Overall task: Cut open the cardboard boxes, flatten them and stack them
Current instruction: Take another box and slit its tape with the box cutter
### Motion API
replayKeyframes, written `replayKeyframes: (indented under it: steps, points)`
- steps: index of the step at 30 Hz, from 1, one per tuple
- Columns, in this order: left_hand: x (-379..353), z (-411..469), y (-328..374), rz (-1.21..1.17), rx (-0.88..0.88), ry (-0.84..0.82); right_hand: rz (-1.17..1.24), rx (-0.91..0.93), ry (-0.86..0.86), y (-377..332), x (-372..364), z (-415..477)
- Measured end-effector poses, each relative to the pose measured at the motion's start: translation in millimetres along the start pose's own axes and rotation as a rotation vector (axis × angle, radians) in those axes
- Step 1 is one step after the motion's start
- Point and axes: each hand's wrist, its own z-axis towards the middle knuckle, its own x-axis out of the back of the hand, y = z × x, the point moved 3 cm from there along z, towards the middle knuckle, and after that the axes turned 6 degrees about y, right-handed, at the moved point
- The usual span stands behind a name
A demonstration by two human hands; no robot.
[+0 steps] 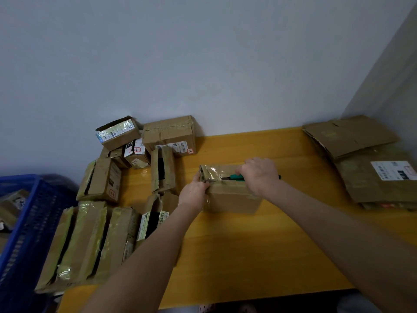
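The taped cardboard box sat mid-table on the yellow table. The left hand gripped its left end, fingers curled over the top edge. The right hand was closed around a green-handled utility knife, blade at the top seam. Flattened cardboard lay stacked far right, and taped boxes crowded the left beside a blue crate.

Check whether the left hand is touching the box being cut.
Touching. The head view shows the left hand gripping the left end of the box, fingers curled over its top edge.
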Motion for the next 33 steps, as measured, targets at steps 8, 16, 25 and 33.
replayKeyframes:
  steps: [8, 16, 25, 33]
  points:
    - [7.7, -1.7, 2.3, 0.075, -0.013, 0.027, 0.024, 0.008, 0.051, -7.5, -0.4, -2.6]
    - [2.8, -1.2, 1.7, 0.054, -0.005, 0.020, -0.053, 0.014, 0.015, -1.5, 0.5, -7.0]
    - [-0.5, 0.9, 1.9, 0.034, 0.003, 0.012, -0.113, -0.022, -0.042, 10.5, -7.1, -6.5]
    - [1.8, 9.4, -12.1, 0.103, -0.084, 0.023, 0.235, -0.166, -0.138, 75.4, -12.8, -17.6]
